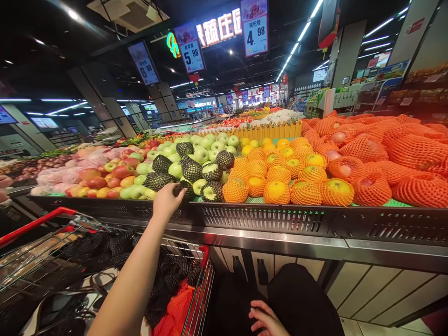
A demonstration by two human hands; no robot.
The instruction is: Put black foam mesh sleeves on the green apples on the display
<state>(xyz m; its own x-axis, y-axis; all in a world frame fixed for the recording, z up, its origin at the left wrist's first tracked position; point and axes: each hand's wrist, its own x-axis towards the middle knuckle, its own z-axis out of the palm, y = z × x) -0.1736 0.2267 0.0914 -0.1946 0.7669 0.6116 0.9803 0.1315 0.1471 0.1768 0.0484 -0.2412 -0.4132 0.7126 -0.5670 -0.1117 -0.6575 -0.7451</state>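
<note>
My left hand (167, 201) reaches to the front edge of the fruit display. Its fingers are bent around an apple in a black foam net (188, 188), which they partly hide. Around it lie green apples (201, 154), several of them in black foam nets, such as the netted apple (191, 168) just behind. Low in view, my right hand (265, 320) hovers over my dark-clad lap, holding nothing, its fingers apart and slightly curled.
A shopping cart (206, 280) at left holds black foam nets (175, 273) and red netting (178, 308). Oranges in orange nets (276, 189) and larger fruit in red-orange nets (371, 186) fill the right. Red-yellow apples (114, 179) lie left. A black slatted rim (262, 215) edges the display.
</note>
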